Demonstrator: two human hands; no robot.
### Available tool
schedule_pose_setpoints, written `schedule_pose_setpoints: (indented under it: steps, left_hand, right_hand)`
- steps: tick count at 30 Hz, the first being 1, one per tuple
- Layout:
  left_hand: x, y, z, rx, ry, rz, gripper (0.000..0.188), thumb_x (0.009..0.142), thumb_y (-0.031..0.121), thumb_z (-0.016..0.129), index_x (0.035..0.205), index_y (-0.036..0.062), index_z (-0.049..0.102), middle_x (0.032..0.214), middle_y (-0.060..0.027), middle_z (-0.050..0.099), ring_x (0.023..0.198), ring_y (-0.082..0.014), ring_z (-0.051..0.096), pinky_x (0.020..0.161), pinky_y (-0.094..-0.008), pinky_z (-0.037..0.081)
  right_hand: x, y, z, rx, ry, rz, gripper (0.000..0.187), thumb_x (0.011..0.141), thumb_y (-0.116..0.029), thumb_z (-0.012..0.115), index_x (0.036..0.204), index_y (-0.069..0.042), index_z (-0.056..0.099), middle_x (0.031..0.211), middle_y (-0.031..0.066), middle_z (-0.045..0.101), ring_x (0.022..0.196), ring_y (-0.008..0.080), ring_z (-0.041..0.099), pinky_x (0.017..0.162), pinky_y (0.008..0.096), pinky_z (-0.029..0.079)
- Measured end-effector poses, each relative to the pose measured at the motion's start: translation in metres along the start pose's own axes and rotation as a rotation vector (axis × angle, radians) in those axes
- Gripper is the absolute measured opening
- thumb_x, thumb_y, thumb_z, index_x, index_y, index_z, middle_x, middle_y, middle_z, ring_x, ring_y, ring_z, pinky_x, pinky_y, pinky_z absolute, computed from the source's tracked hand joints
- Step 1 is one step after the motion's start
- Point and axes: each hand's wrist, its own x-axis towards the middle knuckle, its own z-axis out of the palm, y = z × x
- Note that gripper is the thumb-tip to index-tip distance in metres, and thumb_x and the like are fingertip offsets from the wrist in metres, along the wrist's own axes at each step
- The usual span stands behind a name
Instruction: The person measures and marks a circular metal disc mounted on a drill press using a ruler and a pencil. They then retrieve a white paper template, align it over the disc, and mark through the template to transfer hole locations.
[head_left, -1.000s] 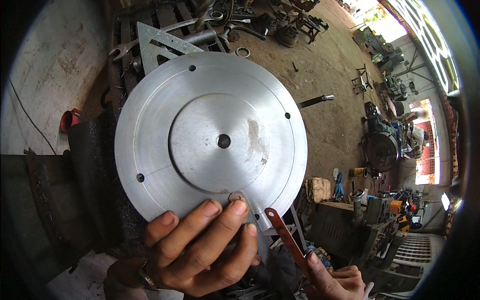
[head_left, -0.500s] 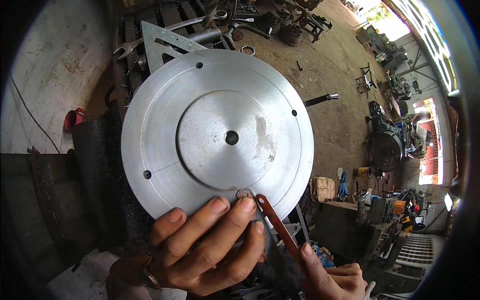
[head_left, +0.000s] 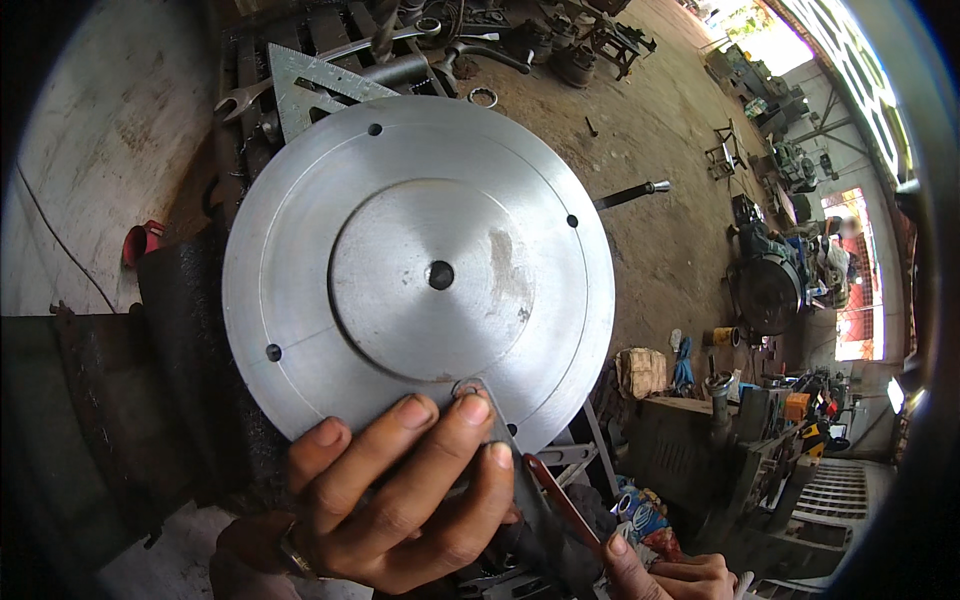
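A large round metal disc [head_left: 290,250] fills the middle, with a raised centre, a central hole and several small holes near its rim. Over its lower edge my left hand [head_left: 410,500] bends its fingers. Their tips hold the rounded end of a dark flat metal strip [head_left: 530,495] against the disc's face; the strip slants down to the right. My right hand [head_left: 675,578], at the lower edge, pinches a thin red-orange flat strip [head_left: 560,500]. This strip's upper end lies beside the dark strip, just below the disc's rim. Most of the right hand's fingers are hidden.
Behind the disc, a metal set square [head_left: 300,85], a wrench [head_left: 240,100] and a ring spanner [head_left: 483,97] lie on or near a dark slatted bench. A black-handled rod [head_left: 630,195] juts out on the right. Farther right, a person [head_left: 835,265] is among workshop machines.
The red-orange strip has moved down and turned nearly edge-on, and a hole in the disc's lower rim now shows. The disc and my left hand sit slightly farther left in view.
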Motion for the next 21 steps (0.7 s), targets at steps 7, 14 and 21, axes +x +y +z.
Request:
schedule_pose_setpoints:
  steps: [7,14,21]
  left_hand:
    - [0.001,-0.001,-0.002,-0.003,-0.004,0.014,0.035,0.099,0.05,0.049,0.116,0.0208,0.059,0.119,-0.0066,0.063,0.119,-0.0265,0.053,0.113,-0.0504,0.027]
    - [0.006,0.001,-0.004,-0.016,0.01,0.006,0.035,0.099,0.05,0.048,0.117,0.0208,0.058,0.119,-0.0076,0.063,0.118,-0.0272,0.053,0.114,-0.0505,0.026]
    - [0.005,0.001,-0.008,-0.021,-0.062,-0.002,0.038,0.099,0.051,0.047,0.121,0.0215,0.054,0.123,-0.008,0.058,0.121,-0.027,0.05,0.115,-0.052,0.023]
  right_hand:
    - [-0.009,0.001,-0.003,0.024,-0.066,0.09,0.053,0.072,0.009,0.064,0.125,0.01,0.061,0.055,0.0052,0.055,0.042,0.0147,0.051,0.044,0.029,0.041]
    - [-0.015,-0.001,-0.005,-0.006,0.077,0.088,0.051,0.074,0.011,0.069,0.124,0.004,0.064,0.06,0.0094,0.06,0.046,0.0202,0.055,0.053,0.0296,0.045]
    - [-0.02,0.005,0.003,0.007,0.125,0.109,0.055,0.074,0.005,0.073,0.128,0.001,0.062,0.06,0.0089,0.06,0.049,0.0219,0.057,0.06,0.0313,0.047]
